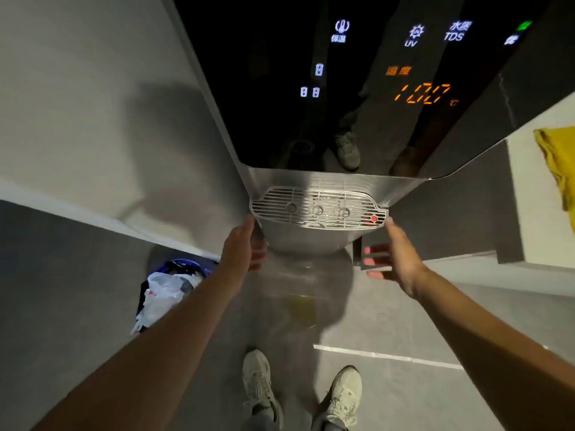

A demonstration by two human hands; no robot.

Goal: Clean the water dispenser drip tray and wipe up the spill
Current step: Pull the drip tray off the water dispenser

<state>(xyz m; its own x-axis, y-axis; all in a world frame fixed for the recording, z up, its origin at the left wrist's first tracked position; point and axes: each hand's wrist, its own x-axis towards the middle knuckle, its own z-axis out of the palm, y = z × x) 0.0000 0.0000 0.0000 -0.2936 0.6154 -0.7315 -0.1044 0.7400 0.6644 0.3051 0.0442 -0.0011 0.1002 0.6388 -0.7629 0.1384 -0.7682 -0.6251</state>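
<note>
The silver drip tray (pixel 311 237) with its slotted grille (pixel 317 206) sticks out from the base of the black water dispenser (pixel 311 88). My left hand (pixel 241 248) is at the tray's left edge, thumb up by the grille corner, fingers reaching under the tray. My right hand (pixel 393 255) hovers at the tray's right side, fingers spread and straight, thumb tip near the grille corner. A yellowish spill (pixel 301 307) lies on the grey floor below the tray. A yellow cloth (pixel 557 163) lies on the white counter at the right.
A bin with a plastic bag (pixel 168 293) stands on the floor to the left. A white wall (pixel 93 119) flanks the dispenser's left; a white counter (pixel 529 213) flanks its right. My two shoes (pixel 298 396) stand below the spill. The display reads 100.
</note>
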